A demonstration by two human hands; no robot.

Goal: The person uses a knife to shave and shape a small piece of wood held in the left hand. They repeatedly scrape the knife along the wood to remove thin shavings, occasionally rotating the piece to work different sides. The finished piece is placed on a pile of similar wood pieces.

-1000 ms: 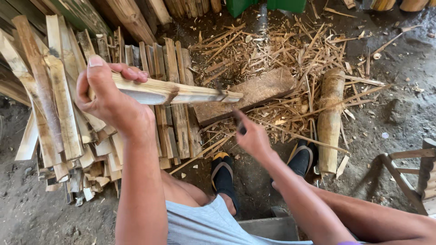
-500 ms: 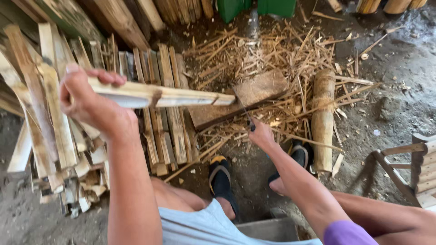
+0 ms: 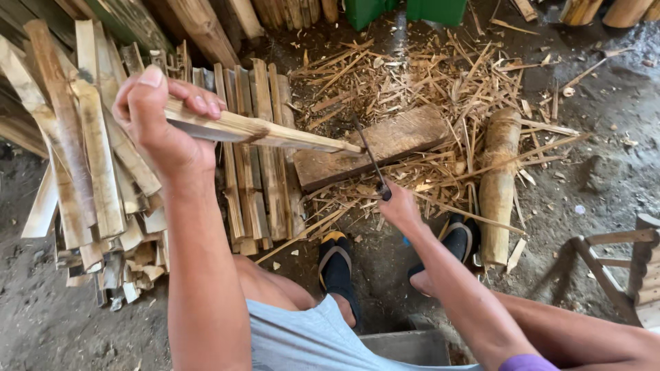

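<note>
While the slat pile (image 3: 89, 172) lies left of the block (image 3: 375, 145), the left hand (image 3: 161, 124) clasps a bamboo slat (image 3: 261, 132), long axis running right, tip over the block. Right hand (image 3: 399, 206), nearer the block, grips a thin blade (image 3: 370, 156) pointing up toward that tip.

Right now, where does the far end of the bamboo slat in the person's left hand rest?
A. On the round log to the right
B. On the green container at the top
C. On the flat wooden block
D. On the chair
C: the left hand grips the bamboo slat at one end, and its far tip reaches the edge of the flat wooden block, beside the dark blade held by the right hand.
</note>
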